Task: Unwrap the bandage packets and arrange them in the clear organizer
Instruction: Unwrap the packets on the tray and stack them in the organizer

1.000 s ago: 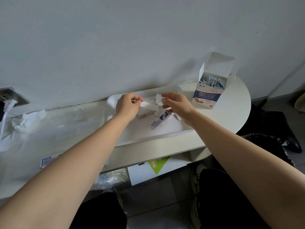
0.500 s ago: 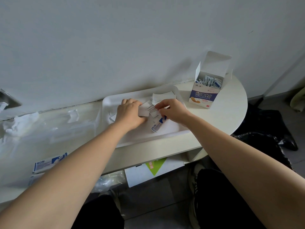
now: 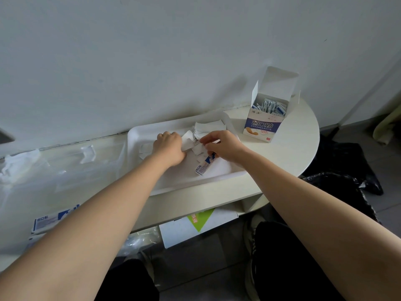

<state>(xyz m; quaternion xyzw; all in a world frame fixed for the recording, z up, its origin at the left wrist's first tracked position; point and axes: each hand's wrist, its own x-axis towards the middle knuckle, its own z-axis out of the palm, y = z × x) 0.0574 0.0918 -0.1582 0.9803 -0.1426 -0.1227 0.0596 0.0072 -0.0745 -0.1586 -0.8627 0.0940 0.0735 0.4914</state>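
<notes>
Over a white tray (image 3: 173, 183) my left hand (image 3: 170, 149) grips a white wrapper flap (image 3: 188, 141), while my right hand (image 3: 222, 145) pinches the other side of the same bandage packet between them. A blue-and-white bandage packet (image 3: 204, 167) lies on the tray just below my right hand. A stack of white paper pieces (image 3: 209, 128) sits at the tray's far edge. The open bandage box (image 3: 267, 118) stands to the right, full of packets. The clear organizer (image 3: 71, 168) lies to the left on the table, hard to make out.
Crumpled clear plastic (image 3: 15, 168) lies at the far left. More blue-and-white packets (image 3: 51, 220) rest near the table's front left edge. A white box with a green mark (image 3: 199, 222) sits on the shelf below. A black bag (image 3: 347, 170) lies on the floor at right.
Both hands have come lower onto the tray and closer together. The view has shifted a little to the right.
</notes>
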